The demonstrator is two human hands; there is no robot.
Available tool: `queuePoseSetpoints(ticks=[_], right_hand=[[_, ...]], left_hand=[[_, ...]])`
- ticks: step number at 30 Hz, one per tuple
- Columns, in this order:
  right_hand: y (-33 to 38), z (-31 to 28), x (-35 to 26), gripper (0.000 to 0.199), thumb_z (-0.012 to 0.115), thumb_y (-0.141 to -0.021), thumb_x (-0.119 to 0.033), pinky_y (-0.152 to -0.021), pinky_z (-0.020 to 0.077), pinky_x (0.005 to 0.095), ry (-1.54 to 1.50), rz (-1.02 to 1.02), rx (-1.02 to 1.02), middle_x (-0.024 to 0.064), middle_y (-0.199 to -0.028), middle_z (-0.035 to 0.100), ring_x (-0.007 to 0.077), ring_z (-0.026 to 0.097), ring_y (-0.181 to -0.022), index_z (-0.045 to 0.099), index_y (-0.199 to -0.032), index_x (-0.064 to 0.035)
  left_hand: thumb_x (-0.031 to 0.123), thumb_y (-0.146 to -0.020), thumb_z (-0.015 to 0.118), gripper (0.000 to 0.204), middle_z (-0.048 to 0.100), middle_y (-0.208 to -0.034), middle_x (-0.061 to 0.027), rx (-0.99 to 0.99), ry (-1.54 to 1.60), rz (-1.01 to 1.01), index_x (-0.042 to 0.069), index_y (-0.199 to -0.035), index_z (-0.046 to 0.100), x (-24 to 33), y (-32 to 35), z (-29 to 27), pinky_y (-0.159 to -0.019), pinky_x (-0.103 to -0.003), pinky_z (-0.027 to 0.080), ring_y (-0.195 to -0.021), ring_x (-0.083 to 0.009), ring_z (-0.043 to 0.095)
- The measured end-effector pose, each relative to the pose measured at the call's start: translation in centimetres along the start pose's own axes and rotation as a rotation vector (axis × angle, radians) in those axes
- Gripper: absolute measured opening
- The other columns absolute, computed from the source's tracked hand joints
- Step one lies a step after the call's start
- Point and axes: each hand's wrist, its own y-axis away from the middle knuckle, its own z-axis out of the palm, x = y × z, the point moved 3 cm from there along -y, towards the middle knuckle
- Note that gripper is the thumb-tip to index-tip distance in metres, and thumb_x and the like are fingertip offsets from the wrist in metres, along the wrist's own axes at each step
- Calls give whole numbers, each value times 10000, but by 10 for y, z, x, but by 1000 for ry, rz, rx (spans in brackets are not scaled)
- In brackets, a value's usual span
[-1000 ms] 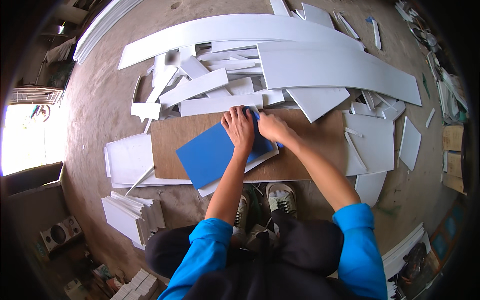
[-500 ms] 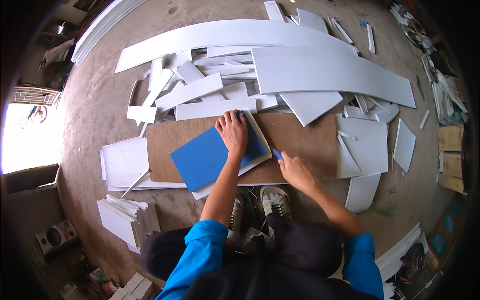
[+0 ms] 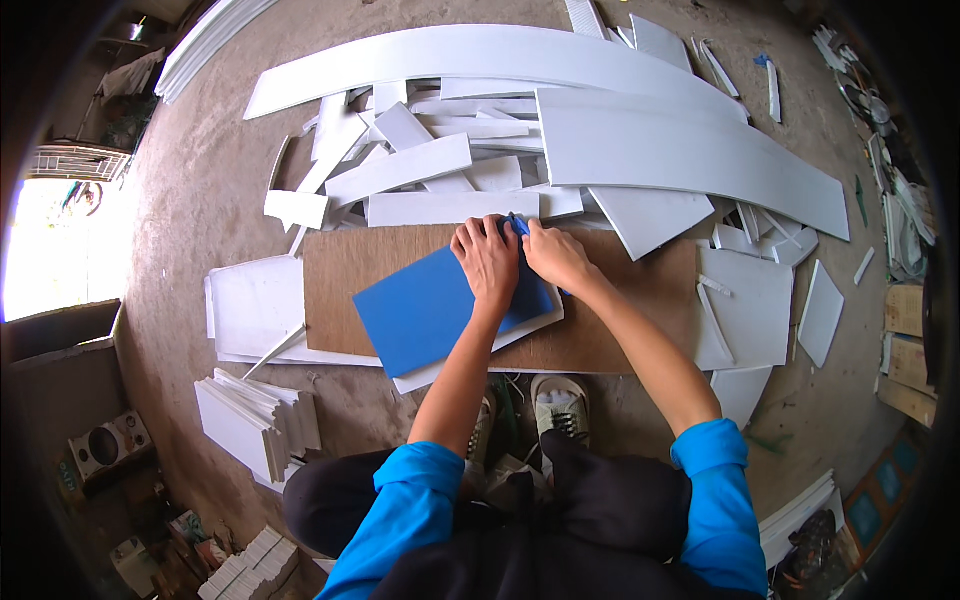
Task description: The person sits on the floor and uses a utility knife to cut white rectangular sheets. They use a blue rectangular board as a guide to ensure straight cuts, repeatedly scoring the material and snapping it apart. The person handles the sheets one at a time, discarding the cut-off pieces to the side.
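Observation:
My left hand [image 3: 489, 262] presses down with spread fingers near the far corner of a flat blue board [image 3: 425, 305]. The board lies slanted over a white sheet [image 3: 535, 318], whose edge sticks out along the right and near sides. Both rest on a brown wooden plank [image 3: 620, 300]. At the board's far right corner, right beside the left fingertips, my right hand [image 3: 558, 254] is closed on a slim blue utility knife [image 3: 520, 226]. Its blade is too small to make out.
Beyond the plank lies a heap of white offcuts [image 3: 400, 180] with long white panels [image 3: 690, 150] across it. A stack of white sheets [image 3: 250, 420] stands at the near left. My shoes [image 3: 562, 405] are just in front of the plank.
My right hand has moved away from me and left with the knife, from the board's right side to its far corner. The left hand still presses the board. The whole view has shifted slightly.

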Motion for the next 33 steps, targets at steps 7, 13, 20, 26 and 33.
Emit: queuePoseSetpoints(ticks=[7,13,20,26,33], right_hand=[[-7,-16,-14,306,422,-844,-232,-763,468,464,-2,81,-158,279,-876,593,402,584,-869,525,-945,38],[15,4,6,270,413,-824,-173,-776,461,472,57,92,-96,277,-908,589,409,576,-889,518,-969,29],[145,26,32,211,428,-860,-188,-579,481,505,5,88,-90,251,-661,585,427,593,-664,437,-963,-4],[176,41,41,192,420,-873,-198,-560,474,508,44,129,-49,247,-618,574,428,588,-642,437,-943,-20],[151,-9,29,211,409,-890,-229,-540,452,502,-51,180,67,247,-609,560,421,574,-620,461,-926,-27]], left_hand=[[257,-822,509,242,497,-927,-137,16,-11,14,54,-945,556,3,0,1,-882,-410,301,-950,-285,451],[247,-816,520,197,491,-904,-117,85,-97,27,84,-925,546,7,2,7,-858,-397,320,-919,-272,456],[259,-839,501,213,496,-938,-118,70,-95,16,95,-967,549,4,3,5,-870,-404,311,-944,-276,451],[255,-844,491,211,503,-931,-117,89,-107,2,91,-961,554,1,3,6,-869,-405,307,-935,-274,456],[248,-849,479,220,501,-925,-124,44,-61,9,67,-948,554,-2,0,3,-867,-405,302,-929,-274,456]])
